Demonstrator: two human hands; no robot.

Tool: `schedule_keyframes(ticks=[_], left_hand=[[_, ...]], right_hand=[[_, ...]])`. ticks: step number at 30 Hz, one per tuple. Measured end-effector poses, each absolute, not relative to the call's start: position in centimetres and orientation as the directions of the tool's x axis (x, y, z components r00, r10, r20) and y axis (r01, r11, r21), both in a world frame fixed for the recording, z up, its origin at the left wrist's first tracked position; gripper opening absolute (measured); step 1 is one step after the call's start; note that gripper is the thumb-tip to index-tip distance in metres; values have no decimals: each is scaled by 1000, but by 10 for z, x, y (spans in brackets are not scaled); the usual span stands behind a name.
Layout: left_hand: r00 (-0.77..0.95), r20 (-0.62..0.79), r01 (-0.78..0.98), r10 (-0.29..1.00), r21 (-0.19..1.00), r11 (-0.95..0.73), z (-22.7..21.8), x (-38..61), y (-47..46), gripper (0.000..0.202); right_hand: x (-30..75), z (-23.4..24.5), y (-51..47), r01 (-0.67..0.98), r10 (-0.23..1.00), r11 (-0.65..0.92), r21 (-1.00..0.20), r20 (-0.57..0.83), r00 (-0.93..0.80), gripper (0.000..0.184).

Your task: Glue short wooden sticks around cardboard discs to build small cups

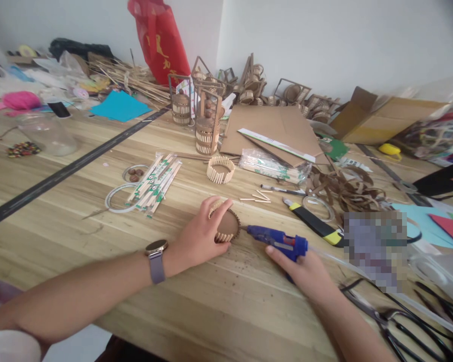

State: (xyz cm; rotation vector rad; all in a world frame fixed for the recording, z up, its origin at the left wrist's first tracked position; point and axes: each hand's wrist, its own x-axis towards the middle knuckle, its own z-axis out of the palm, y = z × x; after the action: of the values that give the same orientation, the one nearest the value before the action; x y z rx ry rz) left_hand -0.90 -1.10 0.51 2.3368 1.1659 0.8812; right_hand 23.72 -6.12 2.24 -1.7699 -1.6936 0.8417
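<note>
My left hand (206,229) grips a small round cardboard piece (229,225) edged with short wooden sticks, thumb at the near rim and fingers over the far rim. My right hand (305,271) is wrapped around a blue hot glue gun (277,239). The gun's nozzle points left, at or very near the right edge of the round piece; whether it touches I cannot tell. A clear glue stick (335,259) trails from the gun's back end. Beyond my left hand stands a ring of short wooden sticks (220,170). Several loose stick pieces (262,195) lie to its right.
Packaged chopsticks (154,183) and tape rolls (121,197) lie to the left. A utility knife (313,223), brown strips (347,188) and black-handled scissors (396,322) are at the right. Behind are small bucket-shaped models (207,133), cardboard (266,123) and a red bag (162,45).
</note>
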Motion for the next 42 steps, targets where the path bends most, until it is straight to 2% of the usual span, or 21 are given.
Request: schedule_keyframes(ticks=[3,5,7,8,10,12,14,16,18,19,21,27,35,42], left_hand=[[460,369,565,808,580,-587,4,-9,-11,94],[459,372,567,807,576,-588,3,-9,-11,96],[459,374,571,805,570,-591,3,-9,-11,96],[462,373,574,805,566,-592,3,-9,-11,96],[468,363,582,806,560,-590,4,-9,-11,96],[472,347,590,811,560,-582,5,-9,-11,95],[473,333,593,816,564,-574,6,-8,-12,94],[471,324,595,821,570,-567,7,-8,-12,93],[466,318,594,825,579,-559,7,-8,-11,93],[464,318,592,827,583,-556,6,-9,-11,93],[461,317,590,829,588,-553,6,-9,-10,93],[472,323,587,820,579,-566,5,-7,-10,92],[476,332,562,814,597,-572,5,-8,-10,94],[476,335,553,813,606,-572,3,-8,-9,93]], right_hand=[[252,26,-56,546,963,-267,-794,-245,114,48],[264,33,-52,442,925,-365,-819,-371,76,52],[277,41,-49,391,901,-419,-820,-430,62,54],[283,44,-49,419,899,-422,-804,-429,84,54],[293,50,-48,599,914,-398,-695,-354,198,54],[298,52,-48,800,929,-370,-473,-178,324,49],[298,51,-46,900,940,-326,-290,6,342,42],[291,50,-41,957,972,-171,-234,120,203,36],[281,47,-28,978,984,48,-202,176,-12,32],[275,46,-19,974,977,138,-179,188,-104,31],[264,43,3,968,971,219,-120,125,-204,31],[243,36,65,950,956,293,-104,27,-292,41],[213,41,58,902,910,396,-170,-59,-411,16],[201,44,40,880,900,394,-264,-86,-428,12]])
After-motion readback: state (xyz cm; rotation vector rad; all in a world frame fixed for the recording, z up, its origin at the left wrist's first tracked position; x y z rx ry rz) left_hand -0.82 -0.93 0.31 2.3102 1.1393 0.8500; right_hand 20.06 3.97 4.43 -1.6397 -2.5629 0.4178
